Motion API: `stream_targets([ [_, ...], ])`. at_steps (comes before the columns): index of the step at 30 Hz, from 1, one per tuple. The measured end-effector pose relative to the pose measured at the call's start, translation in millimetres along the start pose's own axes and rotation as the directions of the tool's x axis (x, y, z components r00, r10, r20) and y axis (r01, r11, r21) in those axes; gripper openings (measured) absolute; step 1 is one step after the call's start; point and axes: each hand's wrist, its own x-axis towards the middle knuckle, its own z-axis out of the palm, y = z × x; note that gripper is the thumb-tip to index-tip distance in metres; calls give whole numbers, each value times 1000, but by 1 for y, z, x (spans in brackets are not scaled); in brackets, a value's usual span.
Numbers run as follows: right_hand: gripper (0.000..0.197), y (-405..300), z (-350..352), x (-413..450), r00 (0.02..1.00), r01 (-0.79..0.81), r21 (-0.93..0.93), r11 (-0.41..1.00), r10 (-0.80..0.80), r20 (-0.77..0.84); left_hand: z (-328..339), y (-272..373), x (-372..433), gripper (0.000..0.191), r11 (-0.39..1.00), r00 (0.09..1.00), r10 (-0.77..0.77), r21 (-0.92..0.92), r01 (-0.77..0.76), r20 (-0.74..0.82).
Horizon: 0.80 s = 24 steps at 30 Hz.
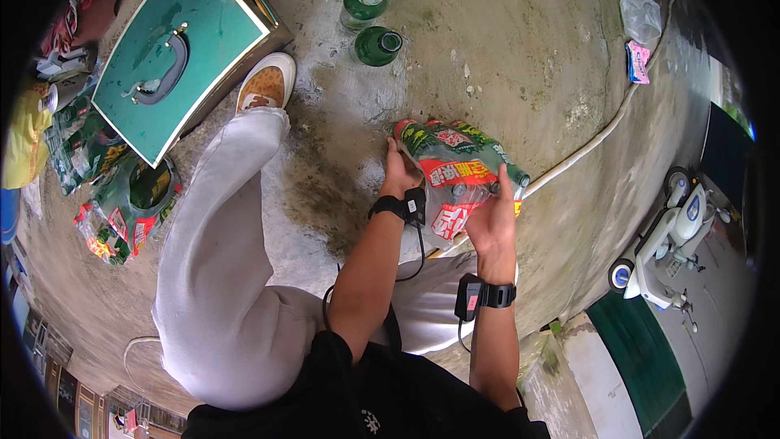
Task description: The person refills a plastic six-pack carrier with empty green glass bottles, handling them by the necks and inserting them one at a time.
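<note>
Between my two hands is a plastic-wrapped pack of green bottles (pixel 460 167), its printed film red, yellow and green, with clear film bunched at the near side. My left hand (pixel 402 171) grips the pack's left side, fingers partly hidden by it. My right hand (pixel 496 213) presses against the right near side, thumb or finger pointing up along the film. Both wrists wear black straps with small cabled boxes. Beyond the pack, green glass bottles (pixel 378 47) stand uncapped on the concrete floor (pixel 524 73).
A green-topped box (pixel 177 55) with a grey handle lies at the upper left, beside my shoe (pixel 267 82). More wrapped bottles (pixel 131 195) lie left of my leg. A pale hose (pixel 597 137), a pink packet (pixel 638 63), a clear plastic bag (pixel 641 17) and a white scooter (pixel 664 244) are at right.
</note>
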Motion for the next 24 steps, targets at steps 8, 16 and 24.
stream_targets([
  [8,52,-88,74,-100,837,426,-834,-350,-197,510,50,-18,-111,83,845,994,-94,523,109,-55],
  [16,44,-46,229,37,410,626,-222,-748,73,909,80,12,-156,71,595,994,-109,802,52,17],
  [24,28,-90,227,-15,363,520,-202,-830,0,932,80,28,-168,65,400,990,-119,916,-17,70],
])
